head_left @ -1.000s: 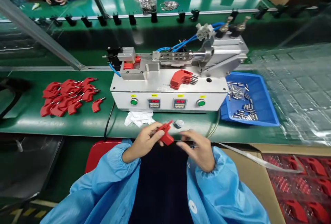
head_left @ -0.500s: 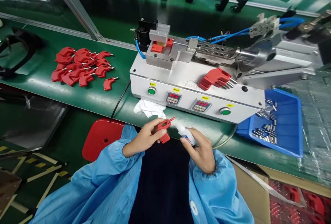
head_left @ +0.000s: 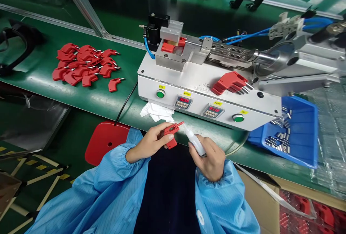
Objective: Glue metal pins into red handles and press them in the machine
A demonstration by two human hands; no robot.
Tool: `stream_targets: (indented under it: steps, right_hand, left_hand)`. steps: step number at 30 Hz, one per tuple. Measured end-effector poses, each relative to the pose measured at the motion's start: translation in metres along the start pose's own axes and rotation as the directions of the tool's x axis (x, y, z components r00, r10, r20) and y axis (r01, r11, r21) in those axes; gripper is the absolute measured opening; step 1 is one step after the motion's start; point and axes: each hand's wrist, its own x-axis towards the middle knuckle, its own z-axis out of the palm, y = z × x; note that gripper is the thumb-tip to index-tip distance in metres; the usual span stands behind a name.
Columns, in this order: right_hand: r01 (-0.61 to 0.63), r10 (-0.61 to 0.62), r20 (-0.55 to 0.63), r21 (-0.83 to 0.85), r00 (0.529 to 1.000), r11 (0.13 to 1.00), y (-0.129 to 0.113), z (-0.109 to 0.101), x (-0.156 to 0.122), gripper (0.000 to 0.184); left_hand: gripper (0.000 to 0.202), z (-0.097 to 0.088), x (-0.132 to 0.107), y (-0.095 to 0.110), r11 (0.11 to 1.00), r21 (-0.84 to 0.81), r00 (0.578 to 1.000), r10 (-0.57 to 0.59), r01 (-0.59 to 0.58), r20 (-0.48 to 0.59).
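Note:
My left hand (head_left: 151, 141) is closed round a small red plastic handle (head_left: 171, 133), held in front of the press machine (head_left: 205, 82). My right hand (head_left: 209, 156) grips a small white squeeze bottle (head_left: 195, 141) whose nozzle tip touches the open end of the red handle. A stack of red handles (head_left: 229, 82) with metal pins lies on top of the machine. One more red handle (head_left: 171, 46) sits in the machine's fixture at the left.
A pile of red handles (head_left: 85, 66) lies on the green bench at the left. A blue tray (head_left: 297, 133) with several metal pins stands at the right. A white cloth (head_left: 156, 111) lies under the machine front. A cardboard box (head_left: 310, 205) with red parts is at lower right. A red stool (head_left: 105, 142) is below.
My right hand has picked up the white bottle and brought its nozzle to the red handle in my left hand. The view has tilted and shifted left.

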Motion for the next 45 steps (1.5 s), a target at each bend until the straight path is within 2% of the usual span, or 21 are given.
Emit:
stream_targets:
  steps: [2,4,5,7,10,11,13,15,16,18,21,22,24,28,30,33,36,38,40,43,45]
  right_hand:
    - [-0.133,0.121,0.073,0.193,0.99,0.972,-0.001,-0.001,0.001,0.012]
    - [-0.34,0.273,0.217,0.404,0.937,0.849,-0.002,-0.001,0.0,0.019]
    - [-0.454,0.344,0.301,0.502,0.89,0.736,-0.001,0.0,0.0,0.026]
    - [-0.643,0.422,0.491,0.653,0.762,0.4,0.0,0.004,-0.001,0.037]
    - [-0.73,0.327,0.727,0.669,0.604,-0.138,0.003,0.008,-0.001,0.041]
    - [-0.728,0.272,0.768,0.639,0.58,-0.25,0.005,0.008,0.0,0.041]
    - [-0.697,0.23,0.78,0.624,0.582,-0.355,0.008,0.007,0.0,0.041]
    - [-0.65,0.308,0.718,0.696,0.624,-0.305,0.014,0.005,-0.002,0.041]
    - [-0.63,0.375,0.658,0.747,0.653,-0.215,0.018,0.004,-0.004,0.039]
    - [-0.611,0.484,0.504,0.787,0.715,0.082,0.026,0.006,-0.009,0.036]
    - [-0.548,0.51,0.255,0.599,0.821,0.583,0.037,0.017,-0.02,0.03]
    - [-0.513,0.495,0.183,0.506,0.849,0.693,0.04,0.022,-0.025,0.028]
    - [-0.462,0.463,0.088,0.365,0.882,0.809,0.047,0.033,-0.034,0.027]
    - [-0.405,0.398,0.075,0.219,0.914,0.888,0.054,0.028,-0.047,0.044]
    - [-0.354,0.346,0.079,0.176,0.935,0.918,0.056,0.001,-0.048,0.051]
    - [-0.35,0.351,-0.006,0.052,0.936,0.935,0.076,-0.064,-0.039,0.029]
    - [-0.555,0.558,-0.067,-0.256,0.827,0.792,0.119,-0.128,-0.019,0.027]
    - [-0.644,0.748,0.022,-0.491,0.663,0.586,0.153,-0.155,-0.005,0.028]
    - [-0.653,0.829,0.06,-0.585,0.557,0.481,0.18,-0.164,0.006,0.024]
    - [-0.65,0.837,0.063,-0.6,0.543,0.467,0.201,-0.16,0.015,0.022]
    - [-0.629,0.795,0.061,-0.577,0.603,0.521,0.199,-0.158,0.02,0.023]
  left_hand:
    - [0.04,-0.001,0.0,0.0,1.0,0.024,1.0,0.014,-0.014,0.003]
    - [0.041,-0.002,0.001,0.0,0.998,0.053,0.999,0.033,-0.034,0.007]
    - [0.041,-0.003,0.001,0.0,0.997,0.066,0.999,0.045,-0.045,0.009]
    - [0.041,-0.005,0.002,-0.001,0.994,0.082,0.997,0.07,-0.071,0.015]
    - [0.039,-0.006,0.003,-0.001,0.991,0.08,0.993,0.109,-0.112,0.034]
    - [0.039,-0.006,0.003,-0.001,0.99,0.077,0.993,0.114,-0.117,0.037]
    - [0.039,-0.006,0.003,-0.002,0.991,0.074,0.993,0.109,-0.111,0.033]
    - [0.04,-0.007,0.003,-0.003,0.994,0.063,0.996,0.086,-0.087,0.012]
    - [0.04,-0.008,0.003,-0.004,0.996,0.051,0.997,0.071,-0.071,-0.001]
    - [0.043,-0.009,0.003,-0.006,0.999,0.026,0.999,0.038,-0.037,-0.031]
    - [0.047,-0.011,-0.001,-0.013,1.0,0.014,0.997,-0.022,0.023,-0.078]
    - [0.048,-0.012,-0.003,-0.015,0.999,0.015,0.994,-0.05,0.051,-0.095]
    - [0.05,-0.014,-0.006,-0.019,0.992,0.004,0.985,-0.121,0.122,-0.127]
    - [0.066,-0.02,-0.008,-0.022,0.954,-0.112,0.942,-0.294,0.278,-0.164]
    - [0.074,-0.023,-0.008,-0.023,0.935,-0.131,0.92,-0.349,0.329,-0.177]
    - [0.07,-0.027,-0.006,-0.029,0.957,-0.009,0.934,-0.284,0.289,-0.217]
    - [0.054,-0.029,-0.002,-0.036,0.962,0.218,0.974,-0.124,0.166,-0.192]
    - [0.047,-0.028,0.0,-0.04,0.9,0.429,0.991,-0.025,0.081,-0.134]
    - [0.044,-0.025,0.001,-0.041,0.781,0.625,0.996,0.063,-0.008,-0.067]
    - [0.043,-0.02,0.002,-0.04,0.637,0.763,0.986,0.168,-0.113,0.006]
    - [0.04,-0.018,0.001,-0.038,0.606,0.779,0.975,0.219,-0.162,0.032]
